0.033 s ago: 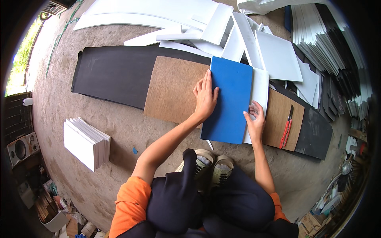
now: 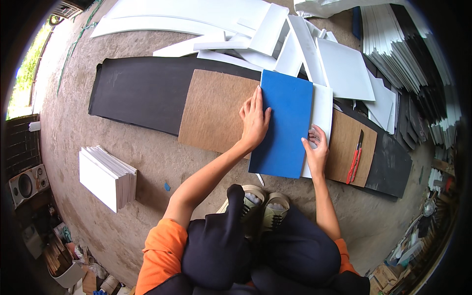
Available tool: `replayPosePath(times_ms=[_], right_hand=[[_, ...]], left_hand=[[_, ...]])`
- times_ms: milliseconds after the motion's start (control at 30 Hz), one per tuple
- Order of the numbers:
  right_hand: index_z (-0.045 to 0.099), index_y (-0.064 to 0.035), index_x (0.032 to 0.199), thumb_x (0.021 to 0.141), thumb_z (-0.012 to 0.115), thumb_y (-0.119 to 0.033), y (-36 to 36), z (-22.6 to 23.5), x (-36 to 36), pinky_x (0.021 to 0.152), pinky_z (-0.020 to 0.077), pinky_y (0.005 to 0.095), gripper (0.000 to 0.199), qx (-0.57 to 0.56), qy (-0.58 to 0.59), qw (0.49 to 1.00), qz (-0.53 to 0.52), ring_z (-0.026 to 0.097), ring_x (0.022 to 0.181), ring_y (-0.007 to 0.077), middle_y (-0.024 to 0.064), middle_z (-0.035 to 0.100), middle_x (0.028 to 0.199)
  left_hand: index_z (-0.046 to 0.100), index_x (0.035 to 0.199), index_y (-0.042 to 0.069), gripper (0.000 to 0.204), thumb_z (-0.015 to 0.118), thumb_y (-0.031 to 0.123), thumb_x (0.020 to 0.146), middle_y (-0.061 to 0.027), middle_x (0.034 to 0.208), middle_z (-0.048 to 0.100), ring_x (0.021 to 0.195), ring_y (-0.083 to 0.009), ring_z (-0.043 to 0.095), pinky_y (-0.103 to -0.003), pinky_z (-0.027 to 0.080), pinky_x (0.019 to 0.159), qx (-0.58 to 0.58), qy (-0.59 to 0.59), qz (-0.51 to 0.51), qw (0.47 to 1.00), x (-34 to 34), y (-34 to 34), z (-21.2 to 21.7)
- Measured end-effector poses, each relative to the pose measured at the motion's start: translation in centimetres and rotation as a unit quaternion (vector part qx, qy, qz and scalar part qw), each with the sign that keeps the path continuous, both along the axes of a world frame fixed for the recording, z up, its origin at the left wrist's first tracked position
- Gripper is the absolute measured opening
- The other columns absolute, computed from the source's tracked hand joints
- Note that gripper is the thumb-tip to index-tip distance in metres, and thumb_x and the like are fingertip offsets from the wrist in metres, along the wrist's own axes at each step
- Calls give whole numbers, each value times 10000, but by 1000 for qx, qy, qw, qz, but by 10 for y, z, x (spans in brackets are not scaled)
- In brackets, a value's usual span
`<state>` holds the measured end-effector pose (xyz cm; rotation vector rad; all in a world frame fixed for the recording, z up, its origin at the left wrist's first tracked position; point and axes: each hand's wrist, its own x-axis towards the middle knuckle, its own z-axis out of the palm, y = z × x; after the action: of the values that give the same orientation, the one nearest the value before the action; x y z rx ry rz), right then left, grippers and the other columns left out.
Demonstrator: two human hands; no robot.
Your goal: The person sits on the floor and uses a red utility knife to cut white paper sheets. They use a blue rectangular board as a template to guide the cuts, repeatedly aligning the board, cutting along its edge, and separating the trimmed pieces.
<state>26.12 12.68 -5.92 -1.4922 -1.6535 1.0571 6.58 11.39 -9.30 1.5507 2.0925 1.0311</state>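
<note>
A blue rectangular board (image 2: pixel 285 123) lies on top of a white foam sheet (image 2: pixel 321 110), whose right strip shows past it. My left hand (image 2: pixel 254 118) rests along the blue board's left edge, fingers stretched out and thumb over its face. At the opposite edge is my right hand (image 2: pixel 317 147), its thumb at the blue board's side and its bent fingers apart over the white sheet. Both hands are open. Beneath lies a brown wooden board (image 2: pixel 216 110). A red-handled utility knife (image 2: pixel 355 160) with a dark blade lies on its right part.
A long black sheet (image 2: pixel 142 93) underlies the wooden board. White offcuts (image 2: pixel 344 69) are heaped beyond it. To the left stands a stack of white panels (image 2: pixel 105 177). More sheets (image 2: pixel 393 54) are piled at the far right. A speaker (image 2: pixel 28 184) sits at the left edge.
</note>
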Motion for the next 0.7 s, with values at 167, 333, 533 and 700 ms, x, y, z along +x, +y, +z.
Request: replayPosePath(times_ms=[167, 333, 533, 700], right_hand=[[506, -34, 1128, 706, 636, 24, 0, 1, 0, 765, 469, 303, 446, -3, 4, 1000, 3, 556, 823, 180, 102, 572, 939], [512, -34, 1133, 698, 643, 19, 1, -5, 4, 759, 467, 303, 457, 0, 4, 1000, 9, 552, 819, 175, 92, 566, 925], [518, -40, 1146, 685, 669, -18, 7, -15, 7, 749, 473, 289, 486, -9, -22, 999, 26, 556, 824, 165, 84, 568, 934], [516, -48, 1170, 686, 680, -43, 13, -25, 19, 740, 483, 286, 511, -10, -35, 998, 48, 558, 825, 162, 92, 554, 974]], left_hand=[[171, 1353, -12, 614, 479, 179, 857, -162, 1354, 296, 1151, -301, 326, -435, 186, 982, -2, -1, -4, 1000, -1, 0, 2], [155, 1352, -23, 626, 478, 184, 857, -172, 1352, 290, 1160, -301, 317, -440, 183, 980, -8, 12, -8, 1000, 0, 0, 1], [92, 1346, -59, 700, 466, 289, 867, -243, 1371, 219, 1267, -343, 232, -449, 135, 1046, 9, 33, -125, 992, -15, -30, 2], [85, 1343, -69, 992, 428, 651, 753, -244, 1392, 165, 1309, -306, 174, -427, 101, 1073, -29, 121, -296, 947, -37, -92, 18]])
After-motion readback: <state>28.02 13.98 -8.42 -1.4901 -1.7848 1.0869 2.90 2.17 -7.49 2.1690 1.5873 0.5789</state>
